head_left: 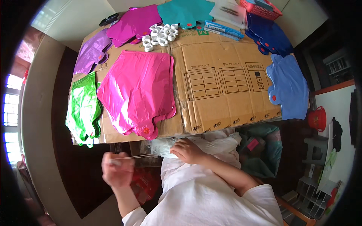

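My left hand [117,169] is closed around the end of a thin clear straw or stick [135,157], held below the table edge. The stick runs right to my right hand [187,150], which rests on a bundle of clear plastic wrapping [166,147] in my lap and pinches it. Just above, a stack of flat pink foil balloons [137,90] lies on the cardboard-covered table [222,86], its valve end pointing toward me.
Green [83,109], purple [92,51], magenta [135,22], teal [184,13], dark blue [269,35] and light blue [288,86] foil balloons ring the cardboard. Several white tape rolls [160,35] sit at the back. A red basket [262,7], a red bucket [318,118] and a green bag [260,148] are nearby.
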### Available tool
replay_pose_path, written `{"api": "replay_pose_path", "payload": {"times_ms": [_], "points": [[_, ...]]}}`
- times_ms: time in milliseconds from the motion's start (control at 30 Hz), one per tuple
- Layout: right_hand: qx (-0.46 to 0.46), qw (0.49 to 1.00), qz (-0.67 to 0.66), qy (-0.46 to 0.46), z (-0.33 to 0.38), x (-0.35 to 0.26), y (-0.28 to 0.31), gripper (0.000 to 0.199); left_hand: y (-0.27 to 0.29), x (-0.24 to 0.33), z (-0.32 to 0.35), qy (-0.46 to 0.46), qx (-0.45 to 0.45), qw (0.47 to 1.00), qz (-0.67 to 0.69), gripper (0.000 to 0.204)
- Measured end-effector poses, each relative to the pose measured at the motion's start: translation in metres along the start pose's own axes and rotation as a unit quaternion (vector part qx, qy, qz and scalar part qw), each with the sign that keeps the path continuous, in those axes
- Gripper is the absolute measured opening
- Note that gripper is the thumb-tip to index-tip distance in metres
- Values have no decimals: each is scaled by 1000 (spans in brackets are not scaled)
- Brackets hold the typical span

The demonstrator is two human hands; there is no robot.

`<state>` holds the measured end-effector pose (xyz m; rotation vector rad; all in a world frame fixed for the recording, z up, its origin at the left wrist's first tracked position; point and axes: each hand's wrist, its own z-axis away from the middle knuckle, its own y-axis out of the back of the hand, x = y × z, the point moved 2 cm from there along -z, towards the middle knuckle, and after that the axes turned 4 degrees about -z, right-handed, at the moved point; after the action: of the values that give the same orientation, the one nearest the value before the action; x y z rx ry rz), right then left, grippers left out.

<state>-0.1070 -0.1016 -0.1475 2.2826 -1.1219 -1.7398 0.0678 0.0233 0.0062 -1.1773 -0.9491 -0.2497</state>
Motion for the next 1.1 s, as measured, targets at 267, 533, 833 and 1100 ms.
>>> {"api": "replay_pose_path", "payload": {"times_ms": [267, 533, 833, 1100], "points": [[-23, 999, -16, -26, -5, 22, -21, 12, 11, 158, 41, -299, -6, 948, 108, 6], [-5, 996, 5, -84, -8, 35, -28, 16, 24, 262, 102, -340, -119, 932, -28, 16], [-47, 990, 16, -129, -17, 24, -25, 11, 91, 387, 159, -544, 69, 814, -192, 32], [67, 989, 111, 77, -83, -61, -21, 10, 14, 264, 100, -427, 37, 889, -159, 9]]}}
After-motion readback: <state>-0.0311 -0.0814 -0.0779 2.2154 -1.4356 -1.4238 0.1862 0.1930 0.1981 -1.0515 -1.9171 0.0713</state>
